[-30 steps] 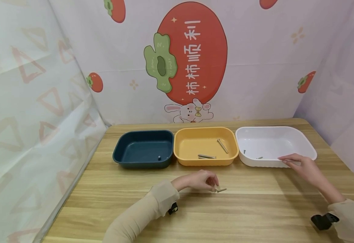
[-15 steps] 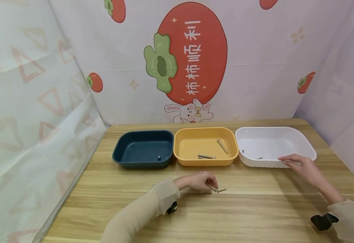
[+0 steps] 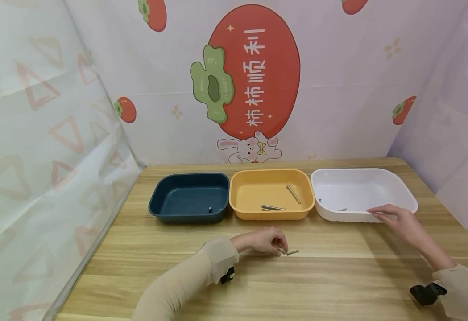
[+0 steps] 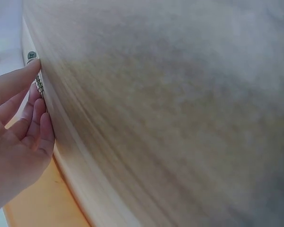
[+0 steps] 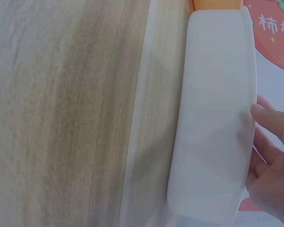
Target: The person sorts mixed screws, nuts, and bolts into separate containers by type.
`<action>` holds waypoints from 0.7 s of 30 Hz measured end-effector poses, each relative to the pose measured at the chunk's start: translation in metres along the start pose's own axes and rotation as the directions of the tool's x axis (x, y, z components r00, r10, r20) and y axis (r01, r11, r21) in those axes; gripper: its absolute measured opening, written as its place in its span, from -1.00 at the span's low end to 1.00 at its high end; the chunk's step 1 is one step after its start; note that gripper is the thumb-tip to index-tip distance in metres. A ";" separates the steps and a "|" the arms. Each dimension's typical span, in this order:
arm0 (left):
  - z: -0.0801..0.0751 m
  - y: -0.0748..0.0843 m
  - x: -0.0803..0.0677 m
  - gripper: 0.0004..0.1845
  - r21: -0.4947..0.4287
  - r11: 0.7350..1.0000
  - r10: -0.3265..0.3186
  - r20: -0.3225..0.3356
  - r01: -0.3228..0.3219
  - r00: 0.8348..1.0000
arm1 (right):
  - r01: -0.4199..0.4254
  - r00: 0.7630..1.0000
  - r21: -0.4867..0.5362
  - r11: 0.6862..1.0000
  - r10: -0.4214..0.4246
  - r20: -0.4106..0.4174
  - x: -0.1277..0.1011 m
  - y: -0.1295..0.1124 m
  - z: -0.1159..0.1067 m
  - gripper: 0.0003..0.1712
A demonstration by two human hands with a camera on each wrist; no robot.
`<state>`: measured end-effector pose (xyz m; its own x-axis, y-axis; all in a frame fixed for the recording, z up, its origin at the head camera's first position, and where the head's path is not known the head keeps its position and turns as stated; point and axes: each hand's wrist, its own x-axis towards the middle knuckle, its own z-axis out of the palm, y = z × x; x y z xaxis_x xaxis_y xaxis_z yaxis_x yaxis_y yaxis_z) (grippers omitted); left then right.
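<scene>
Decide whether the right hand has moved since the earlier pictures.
No. The right hand rests at the same spot on the white tray's near rim.

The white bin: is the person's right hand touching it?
Touching. In the right wrist view the fingertips of the right hand rest on the white bin rim.
</scene>
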<state>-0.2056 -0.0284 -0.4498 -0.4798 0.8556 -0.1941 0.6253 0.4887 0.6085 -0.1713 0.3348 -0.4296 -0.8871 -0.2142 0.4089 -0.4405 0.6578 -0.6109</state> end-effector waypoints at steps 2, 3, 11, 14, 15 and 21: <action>0.000 0.000 0.000 -0.84 -0.007 1.000 0.006 -0.002 -0.006 1.000 | -0.003 1.000 -0.001 1.000 0.003 0.001 -0.001 0.000 0.000 -0.83; 0.000 0.000 0.000 -0.85 -0.003 1.000 0.008 -0.003 -0.008 1.000 | -0.004 1.000 -0.003 1.000 0.004 0.000 -0.001 0.000 0.000 -0.83; 0.002 -0.002 0.001 -0.87 0.009 1.000 0.022 -0.008 -0.022 1.000 | 0.007 1.000 -0.004 1.000 -0.007 -0.004 -0.001 0.001 0.000 -0.84; 0.002 -0.001 0.000 -0.88 0.009 1.000 0.025 -0.011 -0.025 1.000 | 0.006 1.000 0.002 1.000 -0.006 -0.001 -0.001 0.001 0.000 -0.84; 0.002 -0.001 0.000 -0.88 0.010 1.000 0.027 -0.012 -0.026 1.000 | 0.005 1.000 0.002 1.000 -0.005 0.001 -0.001 0.001 0.000 -0.84; 0.002 -0.002 0.000 -0.89 0.014 0.999 0.040 -0.014 -0.040 0.999 | -0.005 1.000 -0.015 1.000 0.005 0.003 0.000 0.001 0.000 -0.84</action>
<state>-0.2053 -0.0292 -0.4522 -0.4632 0.8719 -0.1587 0.6526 0.4567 0.6045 -0.1714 0.3357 -0.4306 -0.8896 -0.2129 0.4042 -0.4341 0.6693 -0.6029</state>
